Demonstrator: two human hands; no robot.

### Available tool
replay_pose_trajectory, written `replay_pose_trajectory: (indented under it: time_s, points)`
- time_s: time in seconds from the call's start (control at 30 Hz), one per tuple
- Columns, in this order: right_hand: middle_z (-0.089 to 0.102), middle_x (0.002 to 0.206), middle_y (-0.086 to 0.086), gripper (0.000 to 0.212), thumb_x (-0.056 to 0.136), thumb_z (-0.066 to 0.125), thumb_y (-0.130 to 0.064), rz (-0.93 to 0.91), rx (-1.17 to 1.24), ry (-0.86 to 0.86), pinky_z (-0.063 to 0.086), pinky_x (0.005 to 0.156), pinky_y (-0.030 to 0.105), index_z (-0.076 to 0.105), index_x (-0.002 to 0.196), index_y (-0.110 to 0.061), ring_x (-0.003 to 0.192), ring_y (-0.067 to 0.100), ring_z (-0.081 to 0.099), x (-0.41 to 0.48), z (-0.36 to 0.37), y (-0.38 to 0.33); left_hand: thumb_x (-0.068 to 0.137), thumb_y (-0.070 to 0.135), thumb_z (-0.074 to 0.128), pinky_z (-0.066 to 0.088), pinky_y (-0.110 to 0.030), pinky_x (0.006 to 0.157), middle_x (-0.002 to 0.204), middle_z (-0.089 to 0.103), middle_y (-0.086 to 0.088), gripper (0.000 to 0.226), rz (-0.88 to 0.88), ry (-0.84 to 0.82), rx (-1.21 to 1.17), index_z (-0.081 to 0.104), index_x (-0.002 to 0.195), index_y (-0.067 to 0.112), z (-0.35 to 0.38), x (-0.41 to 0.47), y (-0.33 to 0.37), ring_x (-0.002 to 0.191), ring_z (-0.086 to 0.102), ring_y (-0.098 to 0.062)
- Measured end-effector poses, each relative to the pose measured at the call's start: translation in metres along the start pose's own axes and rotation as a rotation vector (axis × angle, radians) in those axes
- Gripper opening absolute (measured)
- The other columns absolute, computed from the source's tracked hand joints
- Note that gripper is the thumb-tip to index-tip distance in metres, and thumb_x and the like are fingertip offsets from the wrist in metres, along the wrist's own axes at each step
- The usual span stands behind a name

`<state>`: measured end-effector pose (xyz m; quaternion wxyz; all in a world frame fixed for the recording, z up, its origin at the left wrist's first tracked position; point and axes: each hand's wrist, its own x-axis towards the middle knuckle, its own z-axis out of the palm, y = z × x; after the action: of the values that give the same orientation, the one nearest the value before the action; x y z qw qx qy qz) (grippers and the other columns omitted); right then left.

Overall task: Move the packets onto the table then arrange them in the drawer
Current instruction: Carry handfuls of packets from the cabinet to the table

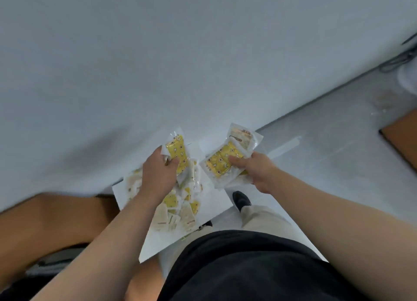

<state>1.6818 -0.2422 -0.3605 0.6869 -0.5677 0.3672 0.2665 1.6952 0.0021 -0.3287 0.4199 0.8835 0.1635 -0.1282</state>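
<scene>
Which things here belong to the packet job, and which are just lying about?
Job: left hand gripping a yellow packet; right hand gripping a packet stack; loose packets in the white drawer.
Lying about: brown board on the floor, far right; dark cables, top right.

- Soft, even light is filling the scene, neither harsh nor dim.
- A faint grey shadow is lying on the pale surface point(158, 52), just left of the left hand point(158, 176).
- The packets point(216, 165) are catching small glints on their clear wrap.
- Motion blur is smearing everything, leaving the print unreadable.
- Wide-angle distortion is bending straight edges and stretching the bottom corners.
</scene>
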Motion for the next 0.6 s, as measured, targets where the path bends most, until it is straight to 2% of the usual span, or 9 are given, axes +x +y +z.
replay_pose_trajectory:
  time_s: [0.1,0.27,0.37,0.5,0.6]
  points:
    - [0.079,0.100,0.006,0.039,0.078,0.087,-0.014,-0.017,0.201,0.136,0.062,0.085,0.048,0.069,0.113,-0.011,0.088,0.028,0.077,-0.024,-0.022,0.020,0.095,0.024,0.063,0.048,-0.036,0.077,0.098,0.068,-0.011,0.033,0.137,-0.170,0.124,0.060,0.123,0.007,0.017,0.011,0.030,0.092,0.064,-0.029]
    - [0.078,0.103,0.011,0.045,0.078,0.086,-0.010,-0.026,0.531,0.330,0.060,0.088,0.052,0.065,0.118,-0.007,0.091,0.031,0.077,-0.077,-0.073,0.073,0.093,0.018,0.064,0.052,-0.040,0.079,0.090,0.070,-0.004,0.009,0.383,-0.410,0.217,0.063,0.099,0.012,0.074,-0.010,0.089,0.087,0.065,-0.024]
    - [0.078,0.102,0.011,0.043,0.078,0.085,-0.008,-0.057,0.723,0.444,0.059,0.089,0.053,0.066,0.117,-0.008,0.092,0.032,0.077,-0.113,-0.112,0.110,0.092,0.016,0.064,0.052,-0.037,0.080,0.091,0.070,-0.002,0.007,0.504,-0.542,0.259,0.063,0.098,0.012,0.121,-0.043,0.123,0.089,0.065,-0.023]
    - [0.079,0.102,0.010,0.037,0.082,0.082,-0.005,-0.109,0.991,0.570,0.058,0.092,0.053,0.066,0.115,-0.010,0.094,0.031,0.076,-0.157,-0.166,0.159,0.094,0.013,0.063,0.051,-0.031,0.074,0.091,0.070,-0.004,0.004,0.658,-0.742,0.341,0.063,0.097,0.012,0.186,-0.106,0.164,0.088,0.066,-0.021]
    - [0.078,0.104,0.010,0.040,0.083,0.081,-0.006,-0.160,1.147,0.655,0.059,0.090,0.052,0.065,0.120,-0.011,0.095,0.031,0.076,-0.186,-0.214,0.196,0.094,0.014,0.063,0.054,-0.040,0.080,0.092,0.070,-0.010,0.004,0.747,-0.859,0.410,0.064,0.098,0.012,0.242,-0.161,0.192,0.088,0.066,-0.025]
